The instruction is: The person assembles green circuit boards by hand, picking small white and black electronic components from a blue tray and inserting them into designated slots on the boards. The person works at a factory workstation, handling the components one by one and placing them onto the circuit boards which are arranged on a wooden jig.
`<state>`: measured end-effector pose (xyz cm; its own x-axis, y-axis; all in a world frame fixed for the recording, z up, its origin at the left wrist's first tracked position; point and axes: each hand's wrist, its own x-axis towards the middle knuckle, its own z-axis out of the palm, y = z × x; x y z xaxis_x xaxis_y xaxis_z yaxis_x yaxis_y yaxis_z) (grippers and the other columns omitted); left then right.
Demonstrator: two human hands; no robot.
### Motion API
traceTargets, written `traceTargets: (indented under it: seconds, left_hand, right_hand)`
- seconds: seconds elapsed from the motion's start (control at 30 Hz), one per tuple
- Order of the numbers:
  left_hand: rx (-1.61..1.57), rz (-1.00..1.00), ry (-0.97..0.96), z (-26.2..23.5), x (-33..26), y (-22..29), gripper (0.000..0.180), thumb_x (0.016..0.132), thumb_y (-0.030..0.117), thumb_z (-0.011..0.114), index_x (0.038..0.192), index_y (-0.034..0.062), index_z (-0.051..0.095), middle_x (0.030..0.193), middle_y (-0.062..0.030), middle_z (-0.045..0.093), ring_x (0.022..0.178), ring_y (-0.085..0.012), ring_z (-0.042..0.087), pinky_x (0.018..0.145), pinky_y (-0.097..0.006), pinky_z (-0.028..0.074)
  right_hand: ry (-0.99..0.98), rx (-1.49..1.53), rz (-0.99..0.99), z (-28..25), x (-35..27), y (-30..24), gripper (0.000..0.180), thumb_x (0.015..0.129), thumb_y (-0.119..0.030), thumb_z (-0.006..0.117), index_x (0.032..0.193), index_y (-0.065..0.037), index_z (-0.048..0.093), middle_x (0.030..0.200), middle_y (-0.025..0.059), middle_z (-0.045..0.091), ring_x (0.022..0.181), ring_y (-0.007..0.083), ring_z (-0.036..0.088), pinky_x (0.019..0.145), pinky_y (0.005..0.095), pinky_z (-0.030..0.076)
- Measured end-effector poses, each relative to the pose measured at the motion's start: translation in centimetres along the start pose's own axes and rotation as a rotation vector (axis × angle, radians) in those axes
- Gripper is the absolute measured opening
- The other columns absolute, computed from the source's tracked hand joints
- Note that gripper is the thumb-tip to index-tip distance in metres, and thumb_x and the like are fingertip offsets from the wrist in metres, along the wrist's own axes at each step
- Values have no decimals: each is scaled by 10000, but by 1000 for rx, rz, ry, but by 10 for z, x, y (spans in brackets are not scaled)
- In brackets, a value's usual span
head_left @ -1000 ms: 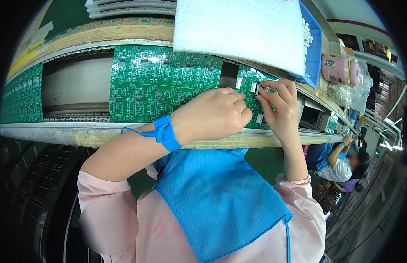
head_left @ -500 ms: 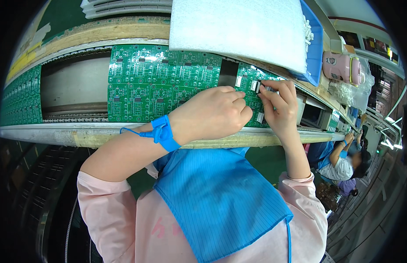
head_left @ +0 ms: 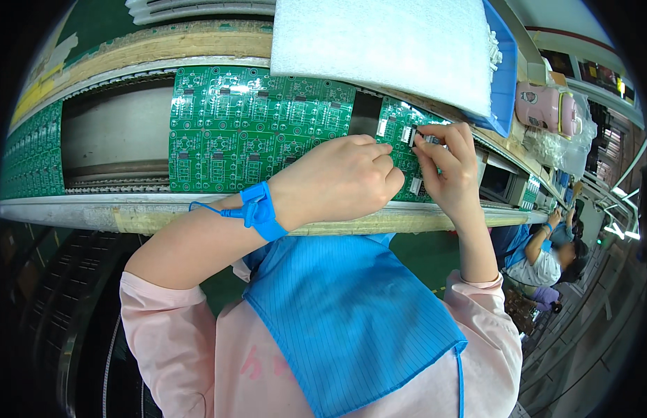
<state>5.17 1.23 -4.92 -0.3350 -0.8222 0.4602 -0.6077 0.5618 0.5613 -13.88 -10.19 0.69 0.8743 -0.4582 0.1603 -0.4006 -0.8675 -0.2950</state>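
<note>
My right hand (head_left: 447, 167) is closed in a pinch, thumb and fingertips on a small white connector (head_left: 408, 134) with a dark edge. That connector is at the surface of a green circuit board (head_left: 393, 150) on the right. Two more white connectors stand on this board, one (head_left: 383, 127) to the left and one (head_left: 415, 185) nearer me. My left hand (head_left: 355, 175), with a blue wrist strap (head_left: 259, 211), is curled over the right part of a larger green board panel (head_left: 219, 132). Its fingertips are turned away, so anything in them is hidden.
The boards lie between the rails of a conveyor line (head_left: 114, 207). White foam sheet (head_left: 379, 52) overhangs its far side, beside a blue bin (head_left: 503, 83) of white parts. A pink case (head_left: 546, 108) sits at far right. Another person (head_left: 543, 258) works farther down the line.
Both hands keep almost the same pose. My right hand has shifted very slightly right in the picture, still at the same connector.
</note>
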Motion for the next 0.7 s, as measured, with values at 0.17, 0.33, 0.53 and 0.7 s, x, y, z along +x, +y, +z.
traceTargets:
  seconds: [0.17, 0.33, 0.53, 0.7]
  left_hand:
    - [5, -4, 15, 2, -1, 0, 114, 781, 103, 670, 814, 13, 609, 932, -146, 709, 1015, -298, 713, 927, -405, 572]
    - [-7, -8, 14, 1, -1, 0, 108, 782, 99, 667, 810, 12, 609, 927, -145, 710, 1011, -296, 715, 923, -406, 574]
    - [-4, -9, 16, 2, -1, 0, 114, 785, 109, 670, 807, 15, 609, 927, -144, 710, 1014, -297, 714, 926, -405, 572]
    - [1, -13, 15, 2, -1, 0, 119, 784, 116, 674, 803, 16, 611, 929, -145, 712, 1015, -293, 714, 925, -405, 571]
  right_hand:
    - [-11, 53, 3, 0, 1, 3, 190, 740, 77, 759, 917, 21, 718, 1001, 113, 672, 868, 289, 573, 729, 376, 498]
    - [-9, 41, 10, 0, 2, 2, 180, 739, 76, 761, 906, 25, 717, 991, 113, 674, 867, 289, 576, 734, 376, 499]
    - [1, 5, 9, 0, 2, -1, 170, 742, 74, 762, 898, 27, 714, 986, 115, 677, 865, 289, 578, 734, 380, 501]
    - [-10, 36, -8, -1, 3, 3, 166, 747, 71, 763, 898, 23, 715, 989, 114, 679, 862, 290, 581, 730, 377, 503]
